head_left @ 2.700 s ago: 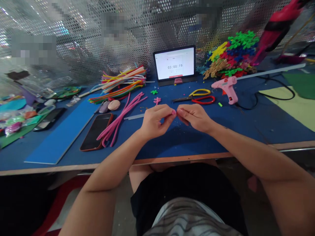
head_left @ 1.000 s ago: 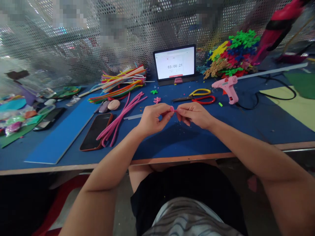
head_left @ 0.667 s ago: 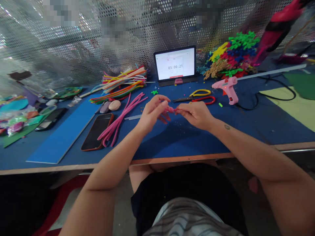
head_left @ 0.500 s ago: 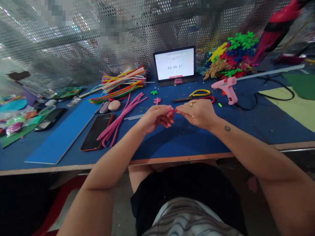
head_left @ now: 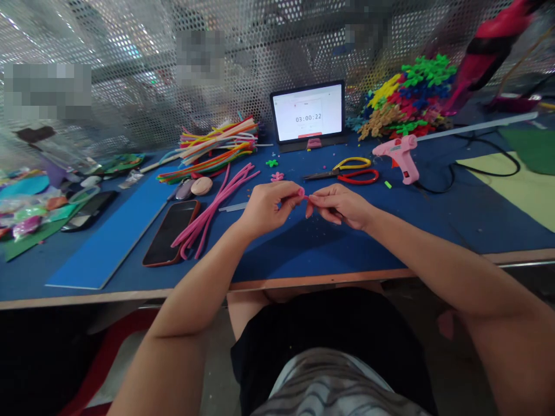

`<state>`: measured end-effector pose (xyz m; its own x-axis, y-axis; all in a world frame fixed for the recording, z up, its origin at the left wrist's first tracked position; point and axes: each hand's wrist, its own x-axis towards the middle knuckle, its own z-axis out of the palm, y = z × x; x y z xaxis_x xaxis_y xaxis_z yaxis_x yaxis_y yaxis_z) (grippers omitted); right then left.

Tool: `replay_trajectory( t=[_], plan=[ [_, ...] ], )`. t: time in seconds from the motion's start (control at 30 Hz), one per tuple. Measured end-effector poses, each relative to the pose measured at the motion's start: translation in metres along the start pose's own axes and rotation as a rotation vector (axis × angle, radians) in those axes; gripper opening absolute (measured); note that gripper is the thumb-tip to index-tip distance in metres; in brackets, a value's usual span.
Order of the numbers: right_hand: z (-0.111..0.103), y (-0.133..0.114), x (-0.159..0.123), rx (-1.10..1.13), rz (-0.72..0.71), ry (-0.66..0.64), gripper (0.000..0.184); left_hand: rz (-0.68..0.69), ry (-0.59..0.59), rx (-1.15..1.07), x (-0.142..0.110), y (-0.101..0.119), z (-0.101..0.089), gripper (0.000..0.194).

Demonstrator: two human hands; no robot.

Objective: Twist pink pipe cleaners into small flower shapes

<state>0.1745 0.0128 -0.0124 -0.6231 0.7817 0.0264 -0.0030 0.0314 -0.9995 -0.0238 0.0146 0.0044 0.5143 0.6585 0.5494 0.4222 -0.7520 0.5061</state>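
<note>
My left hand (head_left: 269, 208) pinches a small curled piece of pink pipe cleaner (head_left: 300, 192) over the table. The fingers of my right hand (head_left: 342, 206) are closed on its thin end, so the piece spans the short gap between my hands. Just behind my left hand lies a pink pipe-cleaner flower (head_left: 277, 177), with a green flower (head_left: 272, 163) a little farther back. Long pink pipe cleaners (head_left: 212, 211) lie in a bundle to the left. Scissors with yellow and red handles (head_left: 356, 173) rest beyond my right hand.
A tablet (head_left: 309, 112) showing a timer stands at the back. To the right are a pink glue gun (head_left: 403, 159) with its cord and a heap of coloured flower shapes (head_left: 407, 98). A phone (head_left: 170, 234), blue board (head_left: 113, 231) and multicoloured pipe cleaners (head_left: 217, 147) lie on the left.
My right hand has rolled over, its back turning away and its fingers now showing below the pink piece. My left hand has also turned, showing more of its back. Both still hold the piece.
</note>
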Motion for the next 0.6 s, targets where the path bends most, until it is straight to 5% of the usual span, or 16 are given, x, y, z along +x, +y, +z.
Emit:
replay_trajectory(
  t=[0.13,0.27,0.37,0.6],
  plan=[
    [0.002,0.002,0.002,0.123,0.043,-0.004,0.034,-0.101,0.075,-0.144,0.000,0.001,0.005,0.011],
    [0.003,0.003,0.003,0.069,-0.039,0.148,0.030,-0.355,0.172,-0.556,0.002,0.001,0.015,0.045],
    [0.003,0.004,0.003,0.018,-0.075,0.170,0.027,-0.475,0.200,-0.763,0.004,-0.001,0.022,0.037],
    [0.006,0.007,0.002,-0.037,-0.050,0.001,0.033,-0.544,0.246,-0.849,0.002,-0.007,0.025,0.028]
  ],
)
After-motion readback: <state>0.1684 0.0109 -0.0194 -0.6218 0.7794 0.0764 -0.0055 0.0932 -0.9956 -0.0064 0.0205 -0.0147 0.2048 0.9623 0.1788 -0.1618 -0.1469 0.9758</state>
